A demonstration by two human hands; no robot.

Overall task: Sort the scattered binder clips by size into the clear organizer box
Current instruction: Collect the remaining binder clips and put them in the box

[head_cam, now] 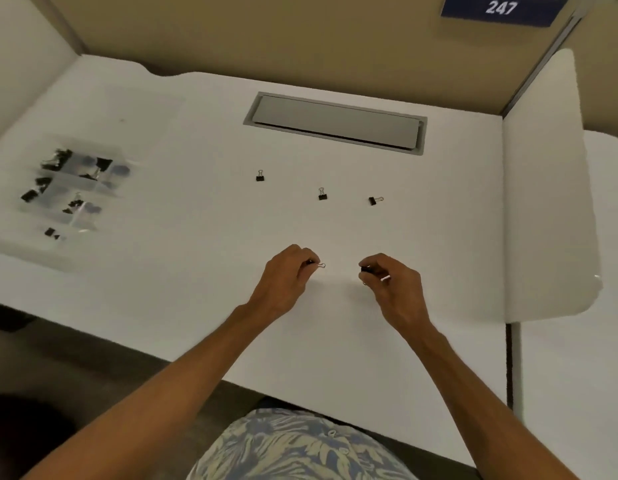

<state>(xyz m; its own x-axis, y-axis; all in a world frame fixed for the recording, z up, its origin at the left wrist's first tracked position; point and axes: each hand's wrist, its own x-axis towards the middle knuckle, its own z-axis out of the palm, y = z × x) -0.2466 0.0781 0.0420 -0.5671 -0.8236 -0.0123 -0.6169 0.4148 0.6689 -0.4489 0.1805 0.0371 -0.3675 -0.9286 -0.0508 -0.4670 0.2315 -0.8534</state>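
Three small black binder clips lie loose on the white desk: one (260, 176) at mid-left, one (322, 195) in the middle, one (374, 200) to the right. My left hand (288, 275) pinches a small black clip (316, 264) whose wire loop sticks out to the right. My right hand (392, 282) pinches another small black clip (366, 269) at its fingertips. Both hands hover low over the desk, in front of the loose clips. The clear organizer box (103, 188) sits at the far left, with several black clips in its compartments.
A grey cable hatch (335, 122) is set into the desk behind the loose clips. White divider panels stand at the right (542, 188) and the left. The desk's front edge runs diagonally below my forearms.
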